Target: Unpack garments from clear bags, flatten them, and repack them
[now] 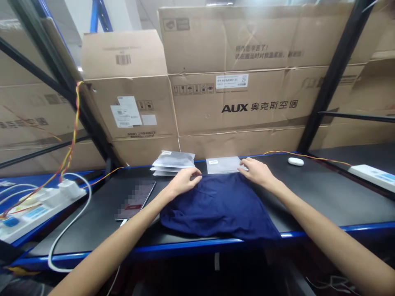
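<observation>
Flattened AUX air-conditioner cartons point(247, 98) fill the upper half of the frame, walling in a black-topped, blue-edged workbench point(314, 189) below. Navy-blue cloth point(222, 209) lies spread at lower centre, reaching the bench's front edge, slightly rumpled. A white power strip point(33, 213) stands at the left edge. From where I stand, the left hand point(185, 181) rests at the cloth's far left corner, fingers curled, thumb apart; I can't tell whether it pinches fabric. The right hand point(259, 170), fingers bent, is at the far right corner, its tips by the end of a flat frosted packet point(224, 163); its hold, too, is unclear. A stack of frosted packets point(173, 162) sits at centre left, a phone point(142, 201) nearer, a white earbud case point(295, 161) at right. The step looks like straightening the cloth; the next move would probably call for gripping both far corners evenly. The forearms run out of frame, the phone's screen is pixelated, the packets' contents can't be made out, and shadow obscures the space underneath.
</observation>
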Motion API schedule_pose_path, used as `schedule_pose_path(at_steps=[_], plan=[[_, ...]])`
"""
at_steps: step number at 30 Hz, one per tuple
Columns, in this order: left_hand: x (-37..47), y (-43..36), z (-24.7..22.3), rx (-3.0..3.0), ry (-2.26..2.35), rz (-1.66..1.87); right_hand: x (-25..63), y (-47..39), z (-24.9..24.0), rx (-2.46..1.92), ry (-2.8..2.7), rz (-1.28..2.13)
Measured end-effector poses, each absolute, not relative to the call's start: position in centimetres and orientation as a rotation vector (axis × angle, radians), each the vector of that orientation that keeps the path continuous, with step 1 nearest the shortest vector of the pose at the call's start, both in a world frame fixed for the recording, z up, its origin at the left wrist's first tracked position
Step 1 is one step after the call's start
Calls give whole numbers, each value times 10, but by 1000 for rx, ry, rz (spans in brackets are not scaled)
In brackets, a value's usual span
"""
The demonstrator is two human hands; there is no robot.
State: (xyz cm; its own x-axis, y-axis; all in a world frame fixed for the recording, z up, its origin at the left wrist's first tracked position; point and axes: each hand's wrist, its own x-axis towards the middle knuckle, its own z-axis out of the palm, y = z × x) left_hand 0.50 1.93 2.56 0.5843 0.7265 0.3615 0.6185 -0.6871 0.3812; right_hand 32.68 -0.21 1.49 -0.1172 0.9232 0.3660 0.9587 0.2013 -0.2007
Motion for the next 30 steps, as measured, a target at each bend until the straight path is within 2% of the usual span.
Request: schedule_pose_path(at_steps=[2, 6, 12, 25, 30], plan=[[4, 7, 29, 2676, 992, 652, 318, -12, 17, -1545, -2155, -124], [-5, -13, 20, 2782, 884, 375, 294, -33, 13, -1210, -2396, 196], [-17, -14, -1, 2780, 936, 114, 280, -46, -2, -1268, -2641, 467], [-16, -17, 3, 2766, 973, 100, 282, -46, -7, -1257, -2621, 470], [-24, 4, 16, 2862, 1018, 416, 281, -47, -4, -1266, -2609, 474]])
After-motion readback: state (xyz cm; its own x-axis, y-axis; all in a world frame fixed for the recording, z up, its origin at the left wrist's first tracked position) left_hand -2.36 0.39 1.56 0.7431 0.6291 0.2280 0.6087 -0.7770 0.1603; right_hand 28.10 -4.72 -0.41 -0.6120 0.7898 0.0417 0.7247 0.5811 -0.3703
